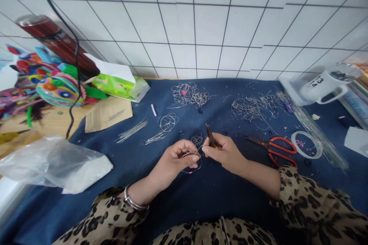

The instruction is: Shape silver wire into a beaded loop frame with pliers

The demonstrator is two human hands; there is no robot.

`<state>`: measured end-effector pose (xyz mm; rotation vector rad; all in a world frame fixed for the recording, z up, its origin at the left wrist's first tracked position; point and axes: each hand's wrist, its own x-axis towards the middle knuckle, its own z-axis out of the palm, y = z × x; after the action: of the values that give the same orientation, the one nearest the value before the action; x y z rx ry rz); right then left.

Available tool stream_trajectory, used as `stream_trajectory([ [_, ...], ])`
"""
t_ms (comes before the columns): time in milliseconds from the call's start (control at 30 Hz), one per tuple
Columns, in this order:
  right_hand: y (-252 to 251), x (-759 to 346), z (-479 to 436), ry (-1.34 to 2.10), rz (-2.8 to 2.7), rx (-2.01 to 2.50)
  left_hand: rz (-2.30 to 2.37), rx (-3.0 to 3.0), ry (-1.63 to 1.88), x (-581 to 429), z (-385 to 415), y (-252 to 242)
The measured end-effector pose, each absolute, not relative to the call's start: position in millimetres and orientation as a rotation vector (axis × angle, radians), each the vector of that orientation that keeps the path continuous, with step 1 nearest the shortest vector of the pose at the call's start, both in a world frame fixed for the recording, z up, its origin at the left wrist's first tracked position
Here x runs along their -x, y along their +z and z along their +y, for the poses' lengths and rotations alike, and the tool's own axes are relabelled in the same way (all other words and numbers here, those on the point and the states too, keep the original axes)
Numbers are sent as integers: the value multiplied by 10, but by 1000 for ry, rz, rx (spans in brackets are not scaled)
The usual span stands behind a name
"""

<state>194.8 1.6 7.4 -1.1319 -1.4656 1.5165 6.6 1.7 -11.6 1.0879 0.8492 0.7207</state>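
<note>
Between the thumb and fingers of my left hand [179, 157] is a thin wire ring [191, 172] with a few pink beads on its lower side. My right hand [225, 152] is wrapped round a pair of pliers [211, 136], their dark jaws pointing up and away from me. My right thumb and forefinger pinch near the wire end beside the ring, close to the left fingertips. Just behind the hands lies a small coil of wire [197, 139]. The pliers' handles are mostly hidden in the palm.
Orange-handled scissors [280, 149] and a clear dish [306, 144] of pink beads lie right. Tangled wire [254, 106], straight wires [132, 131] and a wire flower shape [167, 122] rest on the blue cloth [172, 206]. A mug [324, 84] stands back right, a plastic bag [54, 162] left.
</note>
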Motion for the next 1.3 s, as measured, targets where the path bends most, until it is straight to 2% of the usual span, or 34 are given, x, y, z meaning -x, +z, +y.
stream_trajectory([
  [500, 19, -1937, 30, 1528, -1384, 1128, 929, -1262, 637, -28, 43, -50],
  [933, 102, -1977, 54, 1498, -1528, 1187, 948, -1408, 644, -17, 64, -8],
  [1033, 174, -2053, 79, 1378, -1665, 1232, 978, -1378, 704, -16, 67, -30],
  [1167, 271, -2182, 16, 985, -2017, 1235, 1023, -1364, 810, -14, 70, -49],
  [1300, 239, -2243, -151, 768, -2349, 1261, 1052, -1418, 862, -11, 61, -44],
])
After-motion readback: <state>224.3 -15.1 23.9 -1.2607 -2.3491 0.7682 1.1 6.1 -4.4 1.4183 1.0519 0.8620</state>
